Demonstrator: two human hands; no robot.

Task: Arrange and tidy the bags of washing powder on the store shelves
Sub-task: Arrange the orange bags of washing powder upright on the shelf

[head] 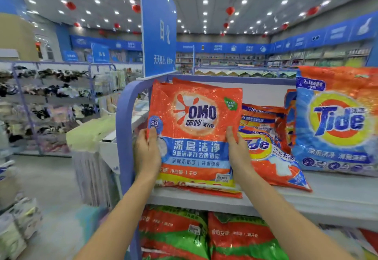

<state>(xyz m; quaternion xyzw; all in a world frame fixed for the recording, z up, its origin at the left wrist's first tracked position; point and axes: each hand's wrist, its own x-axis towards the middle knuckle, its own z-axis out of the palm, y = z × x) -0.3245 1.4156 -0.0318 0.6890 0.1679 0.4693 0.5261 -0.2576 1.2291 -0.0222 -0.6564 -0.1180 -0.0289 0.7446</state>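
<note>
An orange and blue OMO bag (194, 128) stands upright at the left end of the top shelf (337, 196). My left hand (146, 153) grips its left edge, thumb on the front. My right hand (238, 153) grips its right edge the same way. More orange bags stand behind it and one lies flat under it. To its right a Tide bag (272, 157) lies slanted on the shelf, with other bags (263, 116) piled behind. A large Tide bag (337, 122) stands upright at the far right.
The shelf below holds red and green powder bags (206, 235). A purple rounded frame (122, 128) closes the shelf's left end, and a blue sign (159, 28) rises above it. The aisle floor (51, 188) lies to the left, with racks of goods (51, 100) beyond.
</note>
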